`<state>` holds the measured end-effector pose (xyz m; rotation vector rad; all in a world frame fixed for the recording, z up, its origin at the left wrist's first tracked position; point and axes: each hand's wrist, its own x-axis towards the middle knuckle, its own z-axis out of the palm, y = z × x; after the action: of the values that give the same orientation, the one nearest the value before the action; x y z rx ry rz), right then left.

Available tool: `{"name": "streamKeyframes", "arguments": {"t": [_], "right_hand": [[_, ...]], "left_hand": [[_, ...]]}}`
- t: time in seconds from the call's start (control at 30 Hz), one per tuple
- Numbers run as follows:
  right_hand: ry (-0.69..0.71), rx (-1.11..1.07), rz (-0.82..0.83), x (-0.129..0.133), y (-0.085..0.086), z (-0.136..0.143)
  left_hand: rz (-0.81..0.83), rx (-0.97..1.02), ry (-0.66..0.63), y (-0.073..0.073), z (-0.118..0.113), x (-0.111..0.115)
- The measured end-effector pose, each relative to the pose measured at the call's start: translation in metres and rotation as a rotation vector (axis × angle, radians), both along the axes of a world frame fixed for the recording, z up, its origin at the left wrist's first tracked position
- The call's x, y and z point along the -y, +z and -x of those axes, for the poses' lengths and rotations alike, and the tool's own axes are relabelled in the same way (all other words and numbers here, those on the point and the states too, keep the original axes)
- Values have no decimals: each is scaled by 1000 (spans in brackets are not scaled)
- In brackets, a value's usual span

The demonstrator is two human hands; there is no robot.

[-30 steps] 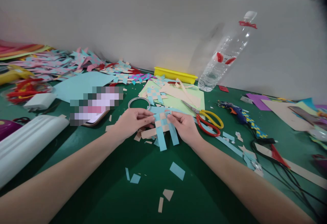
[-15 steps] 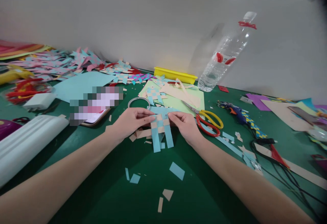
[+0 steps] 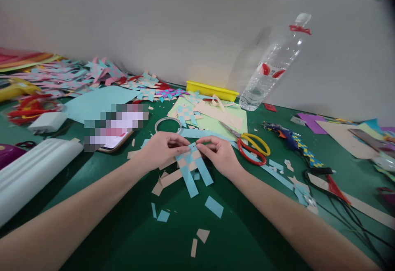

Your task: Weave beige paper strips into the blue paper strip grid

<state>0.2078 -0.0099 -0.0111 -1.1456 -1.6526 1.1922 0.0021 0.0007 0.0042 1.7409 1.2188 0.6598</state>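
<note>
Between my hands is a small woven paper piece [image 3: 190,162], checked in light blue and peach, with blue strips pointing down toward me. A small dark dot shows near its top corner. My left hand [image 3: 162,149] pinches the piece's left edge between thumb and fingers. At the top right corner, the fingertips of my right hand [image 3: 219,153] are closed on the paper's edge. Beneath and behind the piece lie peach paper strips [image 3: 171,178], partly hidden by my left hand. A long blue paper strip [image 3: 205,135] lies just beyond my fingers.
Scissors [image 3: 251,147] with red and yellow handles lie right of my right hand. A tape roll [image 3: 168,125] and a phone [image 3: 119,133] lie to the left. A water bottle [image 3: 271,69] leans by the wall. Paper scraps [image 3: 214,207] dot the green table.
The woven piece has turned, so its strips now slant down to the right, and it has come slightly nearer me. Both hands have shifted a little with it.
</note>
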Motion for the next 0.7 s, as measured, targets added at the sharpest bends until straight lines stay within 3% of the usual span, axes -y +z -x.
{"name": "streamKeyframes", "arguments": {"t": [0.23,0.7], "right_hand": [[20,31,-103,3,-2,0],[5,-15,-23,7,1,4]], "left_hand": [[45,44,46,2,2,0],[28,33,28,-3,-2,2]]}}
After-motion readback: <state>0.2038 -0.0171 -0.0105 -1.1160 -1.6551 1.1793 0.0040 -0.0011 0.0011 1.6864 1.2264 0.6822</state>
